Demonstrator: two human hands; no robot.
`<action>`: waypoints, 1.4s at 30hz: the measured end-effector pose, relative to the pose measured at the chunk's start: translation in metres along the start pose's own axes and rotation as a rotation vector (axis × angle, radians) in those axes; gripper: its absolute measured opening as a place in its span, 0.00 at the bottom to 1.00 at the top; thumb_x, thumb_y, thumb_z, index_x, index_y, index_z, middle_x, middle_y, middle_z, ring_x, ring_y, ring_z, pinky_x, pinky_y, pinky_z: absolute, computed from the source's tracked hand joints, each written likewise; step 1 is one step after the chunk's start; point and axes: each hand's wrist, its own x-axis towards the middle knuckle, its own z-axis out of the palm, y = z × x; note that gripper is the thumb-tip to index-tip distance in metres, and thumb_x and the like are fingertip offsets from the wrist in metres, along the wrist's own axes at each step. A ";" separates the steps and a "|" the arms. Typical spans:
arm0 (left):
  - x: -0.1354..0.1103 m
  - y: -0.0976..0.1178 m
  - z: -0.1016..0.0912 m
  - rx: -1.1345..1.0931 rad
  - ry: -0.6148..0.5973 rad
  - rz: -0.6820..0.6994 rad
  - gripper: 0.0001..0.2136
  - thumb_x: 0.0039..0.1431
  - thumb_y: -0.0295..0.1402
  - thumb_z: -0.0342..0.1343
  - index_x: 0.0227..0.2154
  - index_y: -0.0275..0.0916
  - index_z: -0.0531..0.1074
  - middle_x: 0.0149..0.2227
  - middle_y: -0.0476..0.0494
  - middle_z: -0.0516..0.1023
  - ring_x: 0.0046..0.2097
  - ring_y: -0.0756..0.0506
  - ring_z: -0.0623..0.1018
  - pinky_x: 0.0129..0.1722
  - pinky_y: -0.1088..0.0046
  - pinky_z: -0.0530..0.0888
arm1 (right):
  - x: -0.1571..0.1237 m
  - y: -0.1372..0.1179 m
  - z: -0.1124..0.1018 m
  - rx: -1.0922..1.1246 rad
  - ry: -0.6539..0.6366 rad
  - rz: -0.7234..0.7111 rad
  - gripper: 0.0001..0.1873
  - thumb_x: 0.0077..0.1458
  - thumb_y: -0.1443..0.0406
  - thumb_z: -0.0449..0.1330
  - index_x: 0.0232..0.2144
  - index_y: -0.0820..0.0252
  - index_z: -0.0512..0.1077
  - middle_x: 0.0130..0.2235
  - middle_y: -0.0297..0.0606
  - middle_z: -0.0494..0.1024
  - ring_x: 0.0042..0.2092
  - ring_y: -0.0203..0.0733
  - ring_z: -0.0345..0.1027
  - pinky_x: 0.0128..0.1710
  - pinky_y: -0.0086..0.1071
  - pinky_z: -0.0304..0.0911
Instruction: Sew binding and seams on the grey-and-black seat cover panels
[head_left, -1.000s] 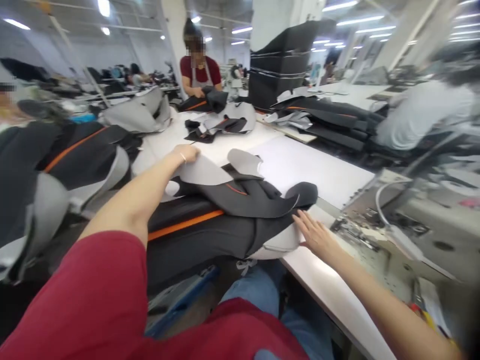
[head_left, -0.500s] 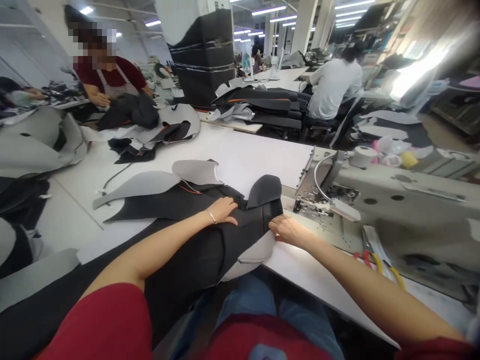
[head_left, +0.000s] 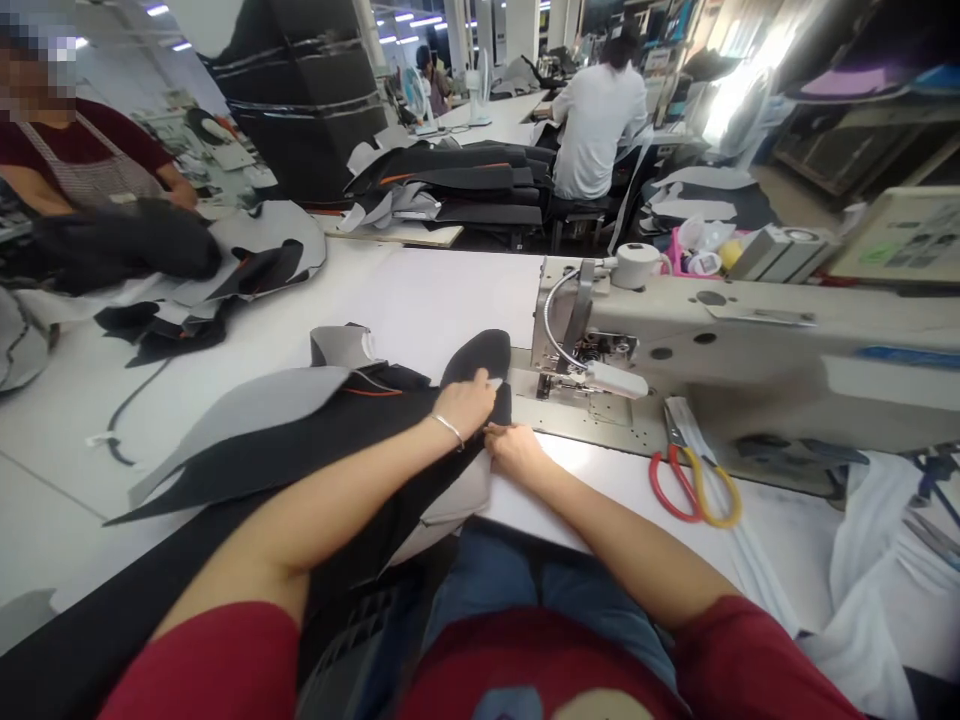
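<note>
Left hand (head_left: 469, 405) now up beside right hand (head_left: 516, 450), half-curled on fabric (head_left: 360, 425), grip unclear; right pinches edge; work's by machine (head_left: 735, 370).

The left hand (head_left: 466, 405) rests on dark fabric (head_left: 300, 448), the right hand (head_left: 517, 452) at its edge — beside a sewing machine (head_left: 757, 345).

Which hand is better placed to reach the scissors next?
Likely the right hand: the scissors lie on its side, handles toward the person. The left hand is farther off, on the dark fabric.
</note>
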 end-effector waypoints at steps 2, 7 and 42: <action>0.009 0.028 0.025 -0.056 -0.074 0.046 0.14 0.57 0.26 0.36 0.36 0.35 0.67 0.41 0.38 0.64 0.32 0.45 0.74 0.27 0.70 0.68 | -0.014 0.000 0.005 0.020 0.000 -0.027 0.07 0.46 0.72 0.51 0.29 0.65 0.69 0.34 0.43 0.74 0.37 0.41 0.67 0.31 0.31 0.58; 0.014 0.055 0.058 -0.175 -0.041 0.048 0.15 0.56 0.26 0.35 0.34 0.37 0.68 0.48 0.41 0.63 0.32 0.47 0.74 0.29 0.70 0.69 | -0.039 0.003 0.025 0.063 0.122 -0.057 0.08 0.48 0.72 0.50 0.26 0.65 0.68 0.29 0.42 0.73 0.33 0.39 0.65 0.28 0.31 0.54; 0.068 0.059 0.047 -0.420 -0.002 0.173 0.13 0.47 0.23 0.44 0.34 0.33 0.70 0.43 0.38 0.65 0.48 0.42 0.64 0.46 0.67 0.64 | -0.032 0.048 0.034 0.123 0.376 0.058 0.06 0.40 0.72 0.50 0.16 0.62 0.64 0.19 0.33 0.69 0.21 0.32 0.57 0.22 0.28 0.43</action>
